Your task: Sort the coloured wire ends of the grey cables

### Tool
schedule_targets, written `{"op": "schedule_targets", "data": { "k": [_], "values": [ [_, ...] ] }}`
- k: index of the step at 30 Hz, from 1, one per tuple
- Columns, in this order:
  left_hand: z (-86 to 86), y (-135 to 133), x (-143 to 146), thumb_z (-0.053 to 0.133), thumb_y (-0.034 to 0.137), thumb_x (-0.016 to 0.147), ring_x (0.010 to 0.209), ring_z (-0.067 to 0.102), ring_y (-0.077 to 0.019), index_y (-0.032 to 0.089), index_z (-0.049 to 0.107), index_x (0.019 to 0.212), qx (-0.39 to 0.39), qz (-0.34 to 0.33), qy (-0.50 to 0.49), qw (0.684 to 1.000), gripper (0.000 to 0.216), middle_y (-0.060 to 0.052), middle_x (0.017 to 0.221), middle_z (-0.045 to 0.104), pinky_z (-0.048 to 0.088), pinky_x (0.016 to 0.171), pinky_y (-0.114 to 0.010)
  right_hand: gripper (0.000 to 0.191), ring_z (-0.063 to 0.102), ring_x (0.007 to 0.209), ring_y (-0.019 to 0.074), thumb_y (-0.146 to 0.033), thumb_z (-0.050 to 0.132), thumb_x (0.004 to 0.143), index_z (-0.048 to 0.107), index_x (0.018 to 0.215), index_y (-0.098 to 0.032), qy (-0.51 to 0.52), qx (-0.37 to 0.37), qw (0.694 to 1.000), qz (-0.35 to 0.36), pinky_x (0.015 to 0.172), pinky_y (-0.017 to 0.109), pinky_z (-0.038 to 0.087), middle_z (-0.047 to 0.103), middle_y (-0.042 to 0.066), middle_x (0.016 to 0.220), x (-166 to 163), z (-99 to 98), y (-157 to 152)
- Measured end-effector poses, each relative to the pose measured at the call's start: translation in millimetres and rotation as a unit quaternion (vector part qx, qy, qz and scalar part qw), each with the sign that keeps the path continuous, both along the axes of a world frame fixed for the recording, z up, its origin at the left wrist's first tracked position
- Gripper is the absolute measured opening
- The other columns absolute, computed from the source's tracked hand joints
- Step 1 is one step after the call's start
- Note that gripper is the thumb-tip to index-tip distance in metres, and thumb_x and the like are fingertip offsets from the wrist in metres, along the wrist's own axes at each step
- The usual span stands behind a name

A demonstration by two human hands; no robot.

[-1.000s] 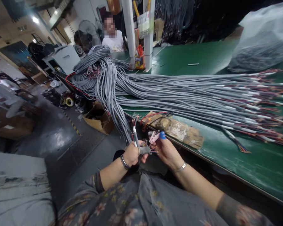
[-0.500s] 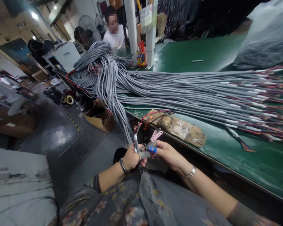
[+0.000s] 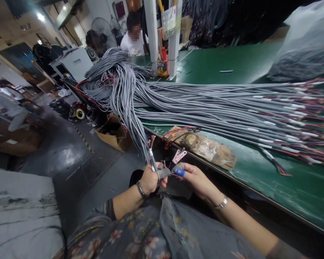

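Note:
My left hand (image 3: 150,179) is closed around the ends of several grey cables (image 3: 142,145), with a grey wrap on its thumb. Above that fist stick up stripped coloured wires (image 3: 152,141) and a white sleeve. To its right, my right hand (image 3: 196,177) pinches thin coloured wires (image 3: 172,173) that run across from the left hand. Blue tape covers its thumb tip, and a greyish wrap its forefinger. Just above the right fingers shows a pink two-pronged piece (image 3: 179,155) with holes; whether the hand holds it I cannot tell.
Long grey cables (image 3: 194,99) lie across the green table (image 3: 294,194), their coloured ends at the right. A worn wooden block (image 3: 213,151) sits at the table's near edge. Behind are a white post (image 3: 174,54), a plastic bag (image 3: 305,43) and a seated person (image 3: 135,39). A cardboard box (image 3: 115,135) stands on the floor.
My right hand has moved slightly right, away from the left, so the thin wires between them show more. The cable ends in the left hand have shifted a little left.

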State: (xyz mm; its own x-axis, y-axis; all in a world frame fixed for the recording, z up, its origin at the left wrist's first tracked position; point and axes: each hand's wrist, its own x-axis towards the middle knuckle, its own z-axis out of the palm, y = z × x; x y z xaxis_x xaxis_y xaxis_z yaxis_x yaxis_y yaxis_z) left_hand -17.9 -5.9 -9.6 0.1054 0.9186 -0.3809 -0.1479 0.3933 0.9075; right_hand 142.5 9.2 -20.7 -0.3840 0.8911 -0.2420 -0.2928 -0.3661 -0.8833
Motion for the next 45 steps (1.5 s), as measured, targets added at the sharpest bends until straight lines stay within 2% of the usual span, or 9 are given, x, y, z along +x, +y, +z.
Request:
{"op": "schedule_targets", "data": {
  "k": [5, 10, 16, 20, 27, 33, 36, 40, 45],
  "values": [
    [11.3, 12.5, -1.1, 0.077, 0.049, 0.048, 0.026, 0.037, -0.0051, 0.016, 0.048, 0.054, -0.031, -0.031, -0.042, 0.998, 0.045, 0.004, 0.038, 0.048, 0.028, 0.028, -0.018, 0.047, 0.051, 0.054, 0.0123, -0.065, 0.067, 0.064, 0.068, 0.075, -0.019, 0.085, -0.083, 0.993, -0.023, 0.054, 0.027, 0.046, 0.062, 0.002, 0.067, 2.4, -6.7, 17.2],
    [16.0, 21.7, 3.2, 0.078, 0.048, 0.044, 0.025, 0.036, -0.0048, 0.017, 0.046, 0.053, -0.04, -0.031, -0.05, 0.997, 0.045, 0.005, 0.036, 0.047, 0.025, 0.028, -0.017, 0.051, 0.053, 0.059, 0.0149, -0.067, 0.063, 0.067, 0.068, 0.081, -0.019, 0.088, -0.037, 0.995, -0.041, 0.058, 0.029, 0.047, 0.062, 0.002, 0.067, -6.5, -5.1, 28.5],
    [14.1, 22.4, 8.8, 0.077, 0.046, 0.045, 0.025, 0.036, -0.005, 0.017, 0.045, 0.05, -0.046, -0.026, -0.041, 0.998, 0.043, 0.004, 0.035, 0.048, 0.025, 0.027, -0.017, 0.049, 0.056, 0.062, 0.0175, -0.068, 0.067, 0.06, 0.065, 0.068, -0.019, 0.091, -0.024, 0.991, -0.094, 0.063, 0.032, 0.047, 0.063, 0.002, 0.064, -14.9, -0.3, 27.2],
    [13.5, 21.0, 10.2, 0.076, 0.048, 0.047, 0.025, 0.035, -0.0051, 0.017, 0.047, 0.052, -0.048, -0.041, -0.024, 0.998, 0.043, 0.004, 0.035, 0.047, 0.024, 0.027, -0.017, 0.048, 0.056, 0.061, 0.0178, -0.067, 0.067, 0.061, 0.064, 0.068, -0.02, 0.083, -0.016, 0.99, -0.109, 0.061, 0.032, 0.047, 0.063, 0.002, 0.064, -17.1, 0.4, 26.8],
    [9.8, 7.4, 6.4, 0.076, 0.053, 0.049, 0.027, 0.039, -0.0056, 0.016, 0.047, 0.053, -0.02, -0.027, -0.012, 0.999, 0.046, 0.004, 0.038, 0.05, 0.029, 0.028, -0.017, 0.053, 0.053, 0.053, 0.013, -0.072, 0.056, 0.068, 0.065, 0.072, -0.019, 0.114, -0.076, 0.99, -0.029, 0.054, 0.027, 0.047, 0.061, 0.003, 0.065, -5.3, -5.1, 21.0],
    [-3.9, -10.3, -0.7, 0.071, 0.056, 0.059, 0.034, 0.047, -0.007, 0.015, 0.051, 0.059, 0.041, 0.003, 0.046, 0.998, 0.045, 0.002, 0.046, 0.056, 0.038, 0.035, -0.018, 0.044, 0.053, 0.055, 0.0119, -0.059, 0.073, 0.061, 0.066, 0.072, -0.017, 0.074, -0.074, 0.991, 0.082, 0.054, 0.027, 0.047, 0.059, 0.001, 0.064, 5.5, -7.5, 3.8],
    [-3.0, -12.1, -0.8, 0.073, 0.054, 0.059, 0.036, 0.051, -0.0085, 0.015, 0.053, 0.061, 0.041, -0.012, 0.069, 0.997, 0.043, 0.001, 0.047, 0.057, 0.04, 0.037, -0.019, 0.036, 0.049, 0.052, 0.0098, -0.049, 0.08, 0.058, 0.064, 0.068, -0.017, 0.022, -0.035, 0.998, 0.049, 0.053, 0.024, 0.042, 0.056, -0.002, 0.059, 0.4, -1.8, -3.1],
    [5.2, -11.4, 2.6, 0.076, 0.055, 0.054, 0.035, 0.05, -0.0086, 0.015, 0.052, 0.057, 0.022, -0.05, 0.07, 0.996, 0.046, 0.001, 0.046, 0.056, 0.041, 0.037, -0.019, 0.034, 0.045, 0.052, 0.0091, -0.047, 0.079, 0.059, 0.062, 0.063, -0.017, -0.021, 0.015, 1.0, 0.01, 0.052, 0.024, 0.037, 0.056, -0.003, 0.055, -7.4, 5.6, -5.4],
    [8.3, -12.3, 3.9, 0.078, 0.054, 0.049, 0.034, 0.049, -0.0082, 0.015, 0.051, 0.054, 0.003, -0.066, 0.067, 0.996, 0.048, 0.001, 0.044, 0.054, 0.041, 0.036, -0.019, 0.034, 0.041, 0.049, 0.0088, -0.047, 0.078, 0.059, 0.058, 0.06, -0.018, -0.024, 0.002, 0.999, -0.028, 0.05, 0.024, 0.036, 0.052, -0.004, 0.051, -7.5, 5.1, -3.5]
  ]
}}
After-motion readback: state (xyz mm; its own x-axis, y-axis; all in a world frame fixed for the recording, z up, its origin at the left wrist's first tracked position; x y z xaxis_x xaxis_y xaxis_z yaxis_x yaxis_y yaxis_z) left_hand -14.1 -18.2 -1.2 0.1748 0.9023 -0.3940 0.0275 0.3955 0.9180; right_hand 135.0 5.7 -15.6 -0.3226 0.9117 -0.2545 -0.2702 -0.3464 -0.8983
